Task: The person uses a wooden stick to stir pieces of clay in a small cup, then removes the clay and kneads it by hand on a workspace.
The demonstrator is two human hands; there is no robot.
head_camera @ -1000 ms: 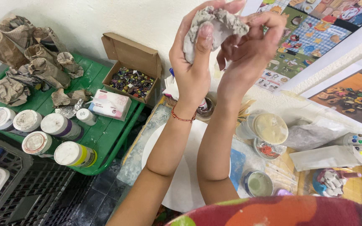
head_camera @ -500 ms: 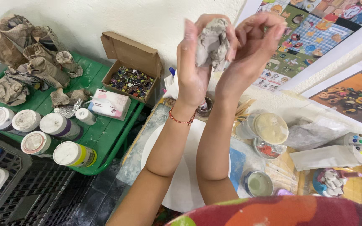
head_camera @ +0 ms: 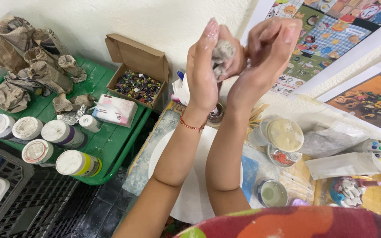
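Both hands are raised in front of the wall, well above the table [head_camera: 367, 198]. The left hand [head_camera: 203, 72] is upright, palm turned inward, and presses against a grey lump of clay [head_camera: 221, 53]. The right hand [head_camera: 267, 48] curls round the lump from the other side, so it is pinched between the two, mostly hidden by fingers. Both hands are closed on it, neither released.

To shape it well, the pressure probably wants to stay even from both palms, turning the lump a little at a time so it compacts without cracking or crumbling.

Below the forearms lies a white round board [head_camera: 195, 194]. To the left, a green tray [head_camera: 111, 141] carries white-lidded paint jars [head_camera: 62, 132], crumpled paper figures [head_camera: 31, 66] and an open cardboard box [head_camera: 137, 81] of coloured bits.
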